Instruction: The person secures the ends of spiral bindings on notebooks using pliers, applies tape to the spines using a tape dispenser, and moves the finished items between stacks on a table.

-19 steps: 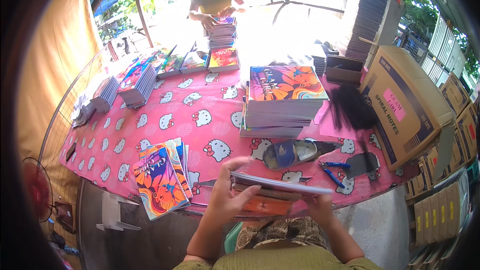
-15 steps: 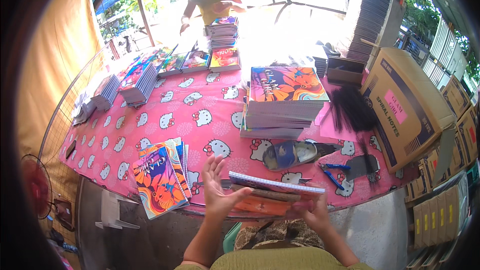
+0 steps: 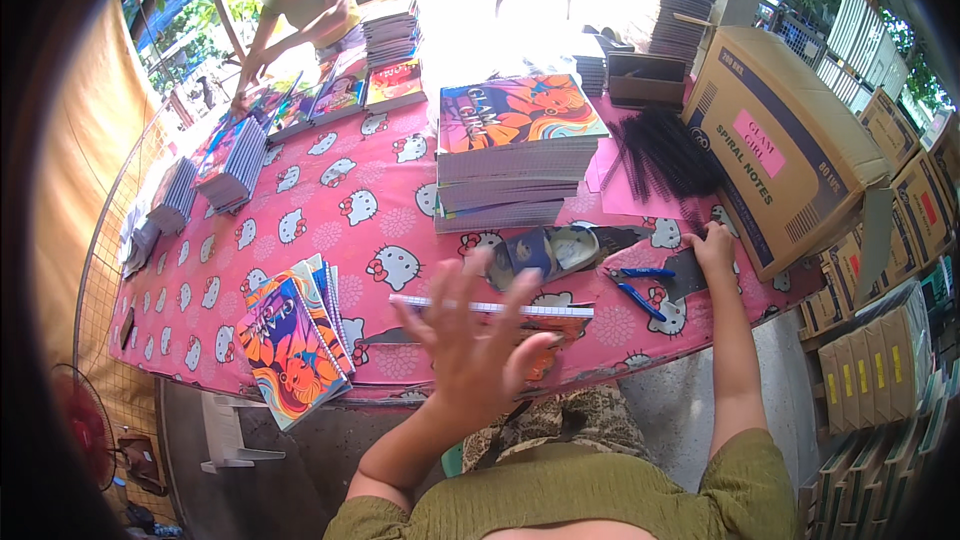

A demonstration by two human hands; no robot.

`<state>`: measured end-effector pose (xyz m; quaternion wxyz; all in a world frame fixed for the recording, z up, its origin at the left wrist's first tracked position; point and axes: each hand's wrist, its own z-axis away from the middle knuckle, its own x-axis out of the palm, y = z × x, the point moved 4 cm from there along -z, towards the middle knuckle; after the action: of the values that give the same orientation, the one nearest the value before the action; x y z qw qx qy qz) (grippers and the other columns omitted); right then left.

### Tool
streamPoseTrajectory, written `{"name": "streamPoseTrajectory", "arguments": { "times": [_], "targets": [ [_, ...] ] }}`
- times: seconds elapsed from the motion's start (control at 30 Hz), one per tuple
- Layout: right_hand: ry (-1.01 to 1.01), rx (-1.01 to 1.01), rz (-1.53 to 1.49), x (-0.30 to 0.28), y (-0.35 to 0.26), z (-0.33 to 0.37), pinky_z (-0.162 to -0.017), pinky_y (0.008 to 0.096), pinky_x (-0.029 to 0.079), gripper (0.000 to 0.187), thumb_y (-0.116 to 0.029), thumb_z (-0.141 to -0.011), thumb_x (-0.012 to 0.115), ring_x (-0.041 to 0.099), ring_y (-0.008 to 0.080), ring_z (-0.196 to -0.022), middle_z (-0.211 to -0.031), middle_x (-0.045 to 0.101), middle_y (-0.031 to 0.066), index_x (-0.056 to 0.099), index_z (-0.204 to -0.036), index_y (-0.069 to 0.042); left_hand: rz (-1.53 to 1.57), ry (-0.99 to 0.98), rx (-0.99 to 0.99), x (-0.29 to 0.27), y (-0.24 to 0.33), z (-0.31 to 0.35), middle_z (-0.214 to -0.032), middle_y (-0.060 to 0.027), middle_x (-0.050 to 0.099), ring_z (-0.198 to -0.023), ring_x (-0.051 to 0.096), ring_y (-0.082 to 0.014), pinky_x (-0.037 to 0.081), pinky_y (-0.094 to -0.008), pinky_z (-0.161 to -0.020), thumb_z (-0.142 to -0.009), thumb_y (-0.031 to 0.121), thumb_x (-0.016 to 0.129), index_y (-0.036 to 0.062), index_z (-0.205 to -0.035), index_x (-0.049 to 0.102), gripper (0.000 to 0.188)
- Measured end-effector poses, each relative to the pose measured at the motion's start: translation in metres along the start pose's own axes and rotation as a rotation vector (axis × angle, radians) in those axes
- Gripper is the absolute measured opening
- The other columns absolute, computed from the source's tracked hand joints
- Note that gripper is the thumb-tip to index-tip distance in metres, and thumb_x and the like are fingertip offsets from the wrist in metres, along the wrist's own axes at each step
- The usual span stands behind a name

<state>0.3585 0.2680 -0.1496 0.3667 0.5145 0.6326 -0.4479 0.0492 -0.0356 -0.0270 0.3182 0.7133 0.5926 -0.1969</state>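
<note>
The left hand (image 3: 478,340) is being held open, fingers spread and blurred, just above the near end of a thin white-edged stack of loose notebook pages with an orange cover (image 3: 520,318), which is lying at the lower centre of the frame on the pink cartoon-cat-patterned counter (image 3: 330,210). Whether the palm is touching the stack cannot be told. The right hand (image 3: 712,245) is being stretched out to the right of centre, its fingers curled down onto a dark flat piece (image 3: 682,275) on the counter just below a loose bundle of black plastic binding spirals (image 3: 660,155); whether anything is being gripped cannot be told. The right forearm is being extended almost straight up the frame from the lower edge, while the left one is being bent at the elbow.

The step in hand is judged to be a notebook's binding: pages squared near the body, a spiral being fetched. A spiral would need to be brought across to the stack's punched edge.

Two blue-handled tools (image 3: 640,285) are lying between the hands. A tall pile of colourful-covered notebooks (image 3: 515,155) is standing at the centre, a fanned pile of finished spiral notebooks (image 3: 295,340) at lower left, and an open brown cardboard box (image 3: 790,150) at the right. Another person (image 3: 300,0) is leaning over the far end at upper left.
</note>
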Motion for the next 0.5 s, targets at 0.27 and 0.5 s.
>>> {"name": "streamPoseTrajectory", "arguments": {
  "times": [0.27,0.5],
  "targets": [
    [0.052,-0.177,0.017,-0.002,0.004,-0.021,-0.075,0.0458,0.048,0.018,-0.014,-0.082,0.066,0.061,0.0409,-0.083,-0.091,0.063,0.0225,0.066,-0.090,0.002,0.181,-0.355,0.025,0.041,0.001,-0.015,-0.099,-0.0036,0.067,-0.091,0.061,-0.0193,0.025,-0.0496,-0.101,-0.090,0.030,0.060,0.0144,-0.116,0.062,0.030],
    [0.074,-0.765,-0.791,-0.128,-0.134,0.120,-0.062,0.0306,0.048,0.029,0.005,-0.075,0.066,0.058,0.0213,-0.069,-0.094,0.060,0.0143,0.067,-0.103,-0.001,0.364,-0.211,0.012,0.030,-0.006,-0.008,-0.098,-0.0025,0.067,-0.084,0.061,-0.0190,0.036,-0.0392,-0.087,-0.075,0.023,0.074,0.0149,-0.091,0.071,0.018]
  ]
}}
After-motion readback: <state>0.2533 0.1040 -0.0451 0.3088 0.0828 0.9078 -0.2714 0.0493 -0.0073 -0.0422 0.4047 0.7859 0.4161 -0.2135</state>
